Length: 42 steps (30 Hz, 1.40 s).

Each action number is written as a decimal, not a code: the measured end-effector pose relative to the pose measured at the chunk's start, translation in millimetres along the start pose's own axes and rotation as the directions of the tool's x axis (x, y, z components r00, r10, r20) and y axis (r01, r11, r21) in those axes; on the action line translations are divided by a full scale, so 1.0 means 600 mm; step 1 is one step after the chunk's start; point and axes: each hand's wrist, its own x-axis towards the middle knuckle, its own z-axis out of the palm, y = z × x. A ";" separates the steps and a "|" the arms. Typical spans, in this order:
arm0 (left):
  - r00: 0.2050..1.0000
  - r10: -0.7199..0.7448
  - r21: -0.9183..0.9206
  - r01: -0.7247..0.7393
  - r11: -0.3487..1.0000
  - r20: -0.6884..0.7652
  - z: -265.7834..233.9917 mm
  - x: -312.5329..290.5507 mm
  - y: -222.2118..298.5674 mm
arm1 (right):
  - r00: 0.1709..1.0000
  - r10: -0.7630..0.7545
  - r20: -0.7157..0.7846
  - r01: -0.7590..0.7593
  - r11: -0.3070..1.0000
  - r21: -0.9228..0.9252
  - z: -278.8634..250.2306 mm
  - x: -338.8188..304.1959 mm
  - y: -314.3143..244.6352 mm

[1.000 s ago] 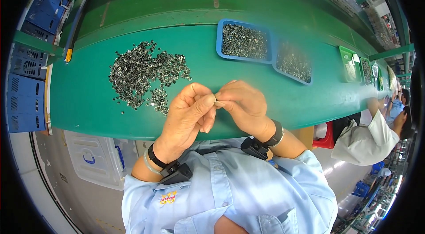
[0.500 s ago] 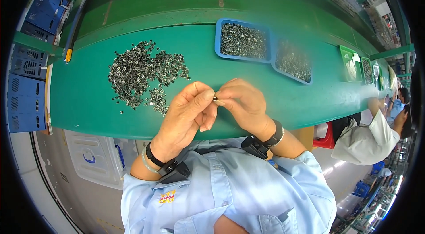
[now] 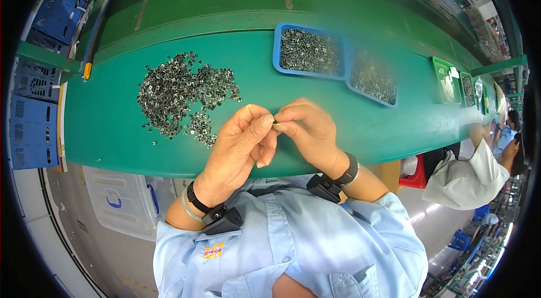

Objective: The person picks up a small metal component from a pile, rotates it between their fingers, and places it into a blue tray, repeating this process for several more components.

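Above the near edge of the green table, my left hand (image 3: 243, 139) and my right hand (image 3: 309, 130) meet fingertip to fingertip. Between their thumbs and forefingers is a small dark part (image 3: 275, 123), mostly covered by the fingers, its exact kind too small to make out. Both hands are closed in a pinch on it. Just beyond my left hand, a loose pile of small black and silvery metal parts (image 3: 172, 92) lies on the table. Ahead of my right hand stands a blue tray (image 3: 276, 61) filled with similar small parts.
A second blue tray (image 3: 376, 99) with small parts adjoins the first. Farther right is a green tray (image 3: 437, 81) with white pieces. Blue crates (image 3: 34, 129) stand at the left, a lidded clear box (image 3: 121, 202) below the table. A co-worker's sleeve (image 3: 465, 182) shows at the right.
My right fingers have shifted slightly around the small dark part, and less of it shows now. The piles and trays stay put.
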 end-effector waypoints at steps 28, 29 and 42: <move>0.996 -0.009 -0.076 0.002 0.997 -0.089 -0.109 -0.040 0.003 | 0.946 0.049 0.319 0.130 0.847 -0.515 0.051 0.104 0.088; 0.996 -0.008 -0.080 0.000 0.997 -0.091 -0.110 -0.041 0.003 | 0.945 0.050 0.324 0.132 0.847 -0.515 0.058 0.108 0.089; 0.977 0.067 0.015 -0.065 0.998 -0.202 -0.097 -0.008 0.009 | 0.928 -0.022 0.373 0.200 0.873 -0.446 0.044 0.099 0.016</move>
